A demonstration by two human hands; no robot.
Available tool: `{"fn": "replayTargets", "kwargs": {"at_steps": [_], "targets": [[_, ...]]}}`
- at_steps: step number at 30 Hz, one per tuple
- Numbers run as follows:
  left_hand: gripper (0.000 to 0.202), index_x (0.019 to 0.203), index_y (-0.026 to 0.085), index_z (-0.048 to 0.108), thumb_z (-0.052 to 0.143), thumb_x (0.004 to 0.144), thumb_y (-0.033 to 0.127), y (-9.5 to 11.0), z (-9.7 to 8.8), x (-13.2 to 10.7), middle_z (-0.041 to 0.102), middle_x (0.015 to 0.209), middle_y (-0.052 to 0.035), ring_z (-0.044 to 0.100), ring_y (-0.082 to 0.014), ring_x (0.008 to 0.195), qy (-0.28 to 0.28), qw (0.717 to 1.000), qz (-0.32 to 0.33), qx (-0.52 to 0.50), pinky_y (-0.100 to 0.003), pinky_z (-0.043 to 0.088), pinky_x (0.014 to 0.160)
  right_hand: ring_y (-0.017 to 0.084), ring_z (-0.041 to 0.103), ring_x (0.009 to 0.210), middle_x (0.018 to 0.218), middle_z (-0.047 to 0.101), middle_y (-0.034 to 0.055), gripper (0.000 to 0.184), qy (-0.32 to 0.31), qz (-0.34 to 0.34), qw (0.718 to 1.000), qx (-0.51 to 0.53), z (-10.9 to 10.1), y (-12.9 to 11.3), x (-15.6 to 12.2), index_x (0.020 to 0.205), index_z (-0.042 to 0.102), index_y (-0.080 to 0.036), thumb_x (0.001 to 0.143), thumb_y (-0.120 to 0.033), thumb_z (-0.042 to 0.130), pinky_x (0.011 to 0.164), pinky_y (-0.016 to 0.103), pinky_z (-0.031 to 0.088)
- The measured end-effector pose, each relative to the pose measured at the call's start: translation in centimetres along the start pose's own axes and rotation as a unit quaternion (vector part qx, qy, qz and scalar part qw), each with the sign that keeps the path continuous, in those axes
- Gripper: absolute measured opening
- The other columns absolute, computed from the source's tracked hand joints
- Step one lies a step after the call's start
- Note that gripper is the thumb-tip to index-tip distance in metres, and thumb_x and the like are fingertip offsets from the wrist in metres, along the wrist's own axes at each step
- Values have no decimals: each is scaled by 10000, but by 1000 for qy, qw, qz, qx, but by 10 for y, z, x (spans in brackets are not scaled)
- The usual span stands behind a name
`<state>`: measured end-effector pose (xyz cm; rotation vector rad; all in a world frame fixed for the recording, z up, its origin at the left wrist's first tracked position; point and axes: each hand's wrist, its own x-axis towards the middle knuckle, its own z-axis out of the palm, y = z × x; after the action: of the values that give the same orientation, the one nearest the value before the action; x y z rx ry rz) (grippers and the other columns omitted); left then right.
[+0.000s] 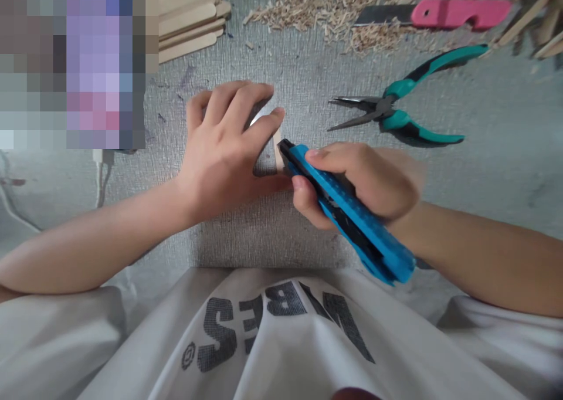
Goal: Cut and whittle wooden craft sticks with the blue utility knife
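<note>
My left hand (229, 136) is bent over the table, its forefinger and thumb pinching the two ends of a short pale wooden stick (277, 145). The other fingers curl, and a small white shape shows behind the forefinger, too hidden to name. My right hand (365, 183) is wrapped round a blue and black utility knife (352, 206). The knife slants up and left, with its black tip at the stick, close to my left thumb. Whether its blade is cutting in cannot be seen.
Long-nose pliers (385, 109) with green handles lie spread beyond my right hand. Behind them are a pink-handled knife (461, 14), wood shavings (303, 7) and split sticks (532, 19). Flat craft sticks (189, 21) are piled at back left, near a blurred-out patch and a white cable (100, 177).
</note>
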<state>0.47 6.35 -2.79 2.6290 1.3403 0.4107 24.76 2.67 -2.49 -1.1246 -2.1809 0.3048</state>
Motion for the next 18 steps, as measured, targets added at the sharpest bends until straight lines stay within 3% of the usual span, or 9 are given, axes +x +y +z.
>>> {"fn": "replayTargets", "kwargs": {"at_steps": [4, 8, 13, 18], "targets": [[757, 1578, 185, 731, 715, 1090, 763, 4, -6, 2, 639, 1784, -229, 550, -511, 1672, -56, 998, -21, -37, -745, 413, 1320, 204, 809, 650, 880, 827, -36, 188, -26, -13, 1000, 0, -6, -5, 8, 1099, 565, -314, 1031, -197, 695, 619, 337, 658], [756, 1628, 169, 711, 734, 1088, 698, 6, -10, 4, 568, 1855, -229, 522, -529, 1711, -78, 996, -14, -37, -769, 414, 1349, 224, 840, 683, 871, 831, -21, 223, -14, -24, 1000, -5, -5, -8, 8, 1073, 548, -311, 987, -164, 692, 616, 327, 663], [682, 1678, 271, 691, 769, 1071, 573, 6, -10, 5, 611, 1832, -175, 514, -549, 1713, -82, 996, -18, -42, -803, 435, 1326, 219, 814, 626, 810, 828, -31, 240, 9, -34, 999, -37, -1, -12, 4, 1076, 573, -314, 972, -154, 720, 598, 330, 656], [657, 1680, 300, 693, 758, 1074, 547, 3, -6, 3, 673, 1779, -158, 540, -518, 1685, -57, 998, -3, -40, -794, 441, 1315, 238, 843, 682, 865, 864, -41, 260, 17, -27, 999, -32, -3, -9, 2, 1161, 662, -346, 974, -184, 741, 592, 356, 644]]}}
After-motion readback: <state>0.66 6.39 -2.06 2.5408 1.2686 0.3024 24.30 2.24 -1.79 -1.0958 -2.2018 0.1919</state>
